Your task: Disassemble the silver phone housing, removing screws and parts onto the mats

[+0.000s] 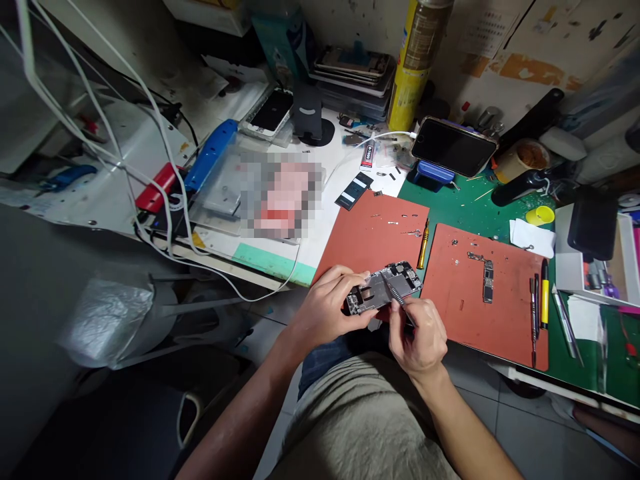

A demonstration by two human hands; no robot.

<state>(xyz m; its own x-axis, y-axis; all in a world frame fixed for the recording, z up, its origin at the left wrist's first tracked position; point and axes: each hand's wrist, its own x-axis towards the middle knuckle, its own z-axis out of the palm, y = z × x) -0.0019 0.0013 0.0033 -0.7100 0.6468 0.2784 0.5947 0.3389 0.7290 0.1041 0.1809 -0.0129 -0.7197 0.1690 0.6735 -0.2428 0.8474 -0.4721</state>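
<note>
My left hand [327, 300] is closed on the left end of an opened phone housing [384, 288], holding it just off the near edge of a red mat [373, 233]. My right hand [417, 333] pinches a thin dark tool [397, 297] whose tip rests inside the housing. A logic board [487, 279] lies loose on a second red mat [490, 313] to the right.
A yellow-handled screwdriver [424, 243] lies between the mats, with more tools [539, 303] at the right mat's edge. A phone [454, 147] leans on a blue stand. A yellow spray can [415, 60], stacked phones [353, 70], white cables [125, 153] and a blue tool [210, 153] crowd the bench.
</note>
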